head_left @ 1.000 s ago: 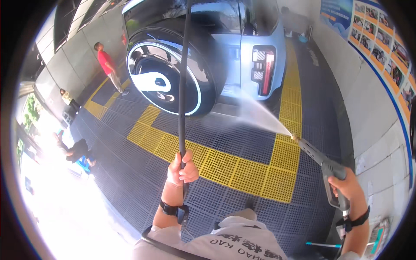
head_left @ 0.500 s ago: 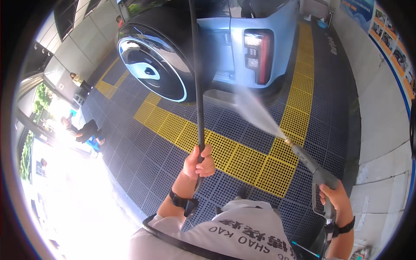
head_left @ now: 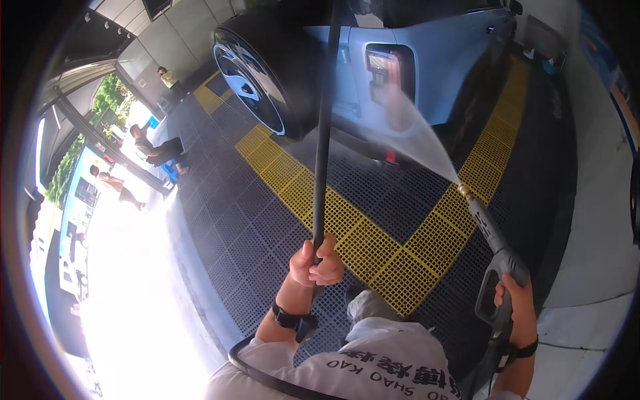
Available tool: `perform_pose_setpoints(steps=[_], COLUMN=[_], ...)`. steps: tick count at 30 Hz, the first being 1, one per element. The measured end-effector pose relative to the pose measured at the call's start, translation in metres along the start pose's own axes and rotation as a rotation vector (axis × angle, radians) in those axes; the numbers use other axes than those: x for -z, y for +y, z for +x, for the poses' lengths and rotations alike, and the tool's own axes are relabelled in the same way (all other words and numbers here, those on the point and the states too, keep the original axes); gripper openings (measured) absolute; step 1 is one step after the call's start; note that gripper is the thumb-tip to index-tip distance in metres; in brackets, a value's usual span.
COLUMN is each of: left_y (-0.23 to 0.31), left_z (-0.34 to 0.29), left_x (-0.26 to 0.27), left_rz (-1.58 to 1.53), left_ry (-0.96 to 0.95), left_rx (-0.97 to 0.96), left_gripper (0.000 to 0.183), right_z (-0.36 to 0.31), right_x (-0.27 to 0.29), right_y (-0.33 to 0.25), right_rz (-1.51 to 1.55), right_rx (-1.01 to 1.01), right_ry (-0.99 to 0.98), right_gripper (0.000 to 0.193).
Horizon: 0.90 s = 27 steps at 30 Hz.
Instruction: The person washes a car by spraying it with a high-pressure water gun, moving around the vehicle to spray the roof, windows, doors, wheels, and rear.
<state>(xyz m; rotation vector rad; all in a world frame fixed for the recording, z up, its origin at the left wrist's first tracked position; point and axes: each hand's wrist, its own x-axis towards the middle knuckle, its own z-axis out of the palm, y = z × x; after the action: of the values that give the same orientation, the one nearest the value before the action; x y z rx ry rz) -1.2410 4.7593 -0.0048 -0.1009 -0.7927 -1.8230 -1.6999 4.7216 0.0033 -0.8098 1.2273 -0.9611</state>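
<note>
My right hand is wrapped round the grip of a grey pressure washer gun with a brass nozzle tip. A fan of water leaves it and meets the rear corner of a light blue car, around the tail light and the bumper below. My left hand is closed round a black hose, which runs upward out of the picture and also lies across my body. Left of the hose is a large black-tyred wheel with a blue hub piece.
Dark grid tiles cover the floor, with a yellow tile border around the car. Along the right runs a pale wall. A seated person and a standing person are off to the left, near the bright opening.
The view has turned, so the car and people appear farther right. The spray has moved up from the bumper onto the tail light area. Both hands keep their holds.
</note>
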Motion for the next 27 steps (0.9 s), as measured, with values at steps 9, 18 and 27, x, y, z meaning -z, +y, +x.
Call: perform_pose_setpoints(steps=[9,18,27], left_y=[-0.079,-0.15,-0.215], left_z=[0.066,0.147,0.217], left_x=[-0.027,-0.034,-0.065], left_rz=[0.038,0.012,0.359], left_ry=[-0.036,0.063,0.405], left_rx=[0.05,0.058,-0.155], left_gripper=[0.037,0.038,0.036], right_z=[0.034,0.067,0.148], right_x=[0.117,0.182,0.272], right_y=[-0.077,-0.24,-0.434], right_rz=[-0.28,-0.407,-0.599], right_rx=[0.005,0.254,0.676], right_ry=[-0.084,-0.18,-0.062], right_gripper=[0.017,0.039,0.039])
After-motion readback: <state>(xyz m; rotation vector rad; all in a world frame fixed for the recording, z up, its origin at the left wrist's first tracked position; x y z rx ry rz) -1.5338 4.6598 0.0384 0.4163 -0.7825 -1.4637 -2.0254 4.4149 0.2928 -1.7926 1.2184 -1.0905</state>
